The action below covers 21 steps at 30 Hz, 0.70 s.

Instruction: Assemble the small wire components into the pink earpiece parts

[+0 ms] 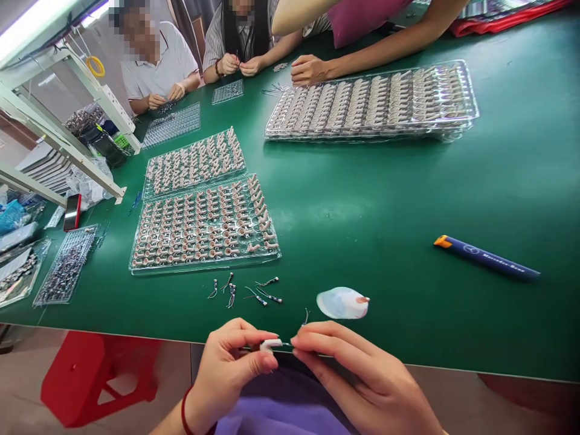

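Close to the table's front edge, my left hand [238, 353] pinches a small pale earphone shell [270, 344] between thumb and forefinger. From the shell's right end a thin bluish wire [286, 344] runs to my right hand [351, 368], whose thumb and fingertips are pressed together on it. Another small wired piece [306, 316] shows just above my right fingertips. Several tiny circuit boards with wires [232, 295] lie beyond my left hand. A clear tray [206, 266] holds rows of similar shells. Right of those boards lies a whitish translucent oval sheet [343, 302].
A second shell tray [194, 160] lies behind the first. Stacked clear trays [371, 106] stand at the back, with a co-worker's arm over them. A dark blue cutter [487, 258] lies at right. A phone [72, 212] lies left, above a red stool [97, 377]. Two people sit opposite.
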Tool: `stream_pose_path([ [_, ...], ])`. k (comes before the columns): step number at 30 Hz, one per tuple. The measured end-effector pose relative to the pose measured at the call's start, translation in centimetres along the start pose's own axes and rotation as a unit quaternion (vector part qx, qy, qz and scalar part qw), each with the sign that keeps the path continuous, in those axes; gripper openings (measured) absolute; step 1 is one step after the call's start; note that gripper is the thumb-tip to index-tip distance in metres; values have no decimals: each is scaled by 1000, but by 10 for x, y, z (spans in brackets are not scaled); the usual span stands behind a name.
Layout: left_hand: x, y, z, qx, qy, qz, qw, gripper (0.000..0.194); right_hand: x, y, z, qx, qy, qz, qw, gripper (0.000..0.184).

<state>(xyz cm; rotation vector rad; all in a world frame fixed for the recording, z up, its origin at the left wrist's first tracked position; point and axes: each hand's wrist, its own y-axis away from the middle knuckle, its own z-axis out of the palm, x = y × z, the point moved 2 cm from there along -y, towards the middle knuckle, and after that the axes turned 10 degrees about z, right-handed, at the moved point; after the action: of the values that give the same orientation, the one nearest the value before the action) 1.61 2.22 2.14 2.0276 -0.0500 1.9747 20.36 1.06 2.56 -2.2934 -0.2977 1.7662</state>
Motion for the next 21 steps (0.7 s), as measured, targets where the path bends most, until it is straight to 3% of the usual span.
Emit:
stream_pose_path([
  [4, 4, -1, 2, -23, -24, -13, 999, 32, 4, 1, 1, -27, -24, 28, 999, 18],
  [13, 8, -2, 7, -64, 51, -61, 995, 30, 10, 3, 2, -78, -67, 50, 993, 25],
  [21, -6, -3, 8, -33, 161, -134, 977, 25, 10, 4, 3, -99, -95, 35, 990, 32],
])
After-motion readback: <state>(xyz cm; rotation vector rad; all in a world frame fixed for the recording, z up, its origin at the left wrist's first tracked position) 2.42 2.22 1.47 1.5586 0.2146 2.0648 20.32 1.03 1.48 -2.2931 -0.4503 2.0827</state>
